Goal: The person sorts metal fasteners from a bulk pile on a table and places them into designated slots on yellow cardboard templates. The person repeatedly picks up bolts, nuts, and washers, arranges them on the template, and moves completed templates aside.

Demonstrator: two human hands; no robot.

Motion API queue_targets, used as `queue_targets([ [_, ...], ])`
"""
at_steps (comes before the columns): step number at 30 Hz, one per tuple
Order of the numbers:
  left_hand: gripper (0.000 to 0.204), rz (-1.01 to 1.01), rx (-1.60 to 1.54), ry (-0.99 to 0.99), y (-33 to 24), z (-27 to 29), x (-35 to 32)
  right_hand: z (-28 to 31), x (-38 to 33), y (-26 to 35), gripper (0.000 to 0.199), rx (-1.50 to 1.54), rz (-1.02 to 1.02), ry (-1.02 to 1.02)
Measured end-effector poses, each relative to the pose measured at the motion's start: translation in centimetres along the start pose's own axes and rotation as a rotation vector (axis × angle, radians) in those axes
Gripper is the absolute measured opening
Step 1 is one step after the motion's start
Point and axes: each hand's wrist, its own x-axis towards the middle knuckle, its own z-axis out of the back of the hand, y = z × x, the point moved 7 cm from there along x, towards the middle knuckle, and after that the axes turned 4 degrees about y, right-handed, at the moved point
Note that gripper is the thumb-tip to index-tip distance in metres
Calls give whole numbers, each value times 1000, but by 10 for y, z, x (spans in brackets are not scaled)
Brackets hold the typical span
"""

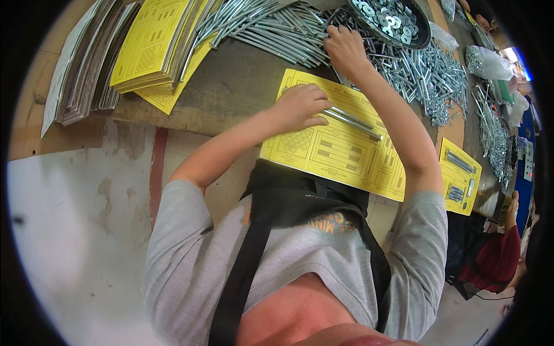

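Observation:
A yellow printed card point(340, 155) lies at the table's front edge before me. Over its upper left part, my left hand point(300, 108) is closed on the ends of a few long silver bolts point(355, 122), which point right across the card. My right hand point(345, 51) reaches farther in, to the heap of long bolts point(283, 37) beside a dark bowl of washers point(389, 20). Its fingers are bent down and closed among the metal pieces; what they hold, if anything, is hidden.
Stacked yellow cards point(153, 46) and upright cardboard sheets point(86, 63) stand at left. Shorter bolts point(418, 72) spread to the right of the bowl. Another yellow card point(460, 179) bears bolts at far right, near a person in a red sleeve point(496, 262).

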Motion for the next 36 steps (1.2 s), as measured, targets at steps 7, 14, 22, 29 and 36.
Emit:
queue_targets([
  [7, 25, 382, -112, -380, 49, 63, -39, 3, 11, -13, 12, 182, -84, 125],
  [14, 28, 420, -151, -276, 58, 63, -55, 103, -94, -57, 12, 386, -246, -50],
  [22, 22, 375, 76, -46, 58, 47, -39, 80, -239, 5, 12, 1247, -788, -1],
  [29, 23, 244, 35, 42, 49, 41, -19, 81, -247, 11, 12, 777, -569, -200],
  [36, 32, 353, -129, 68, 31, 30, -30, 57, -252, 0, 29, 475, -804, 91],
])
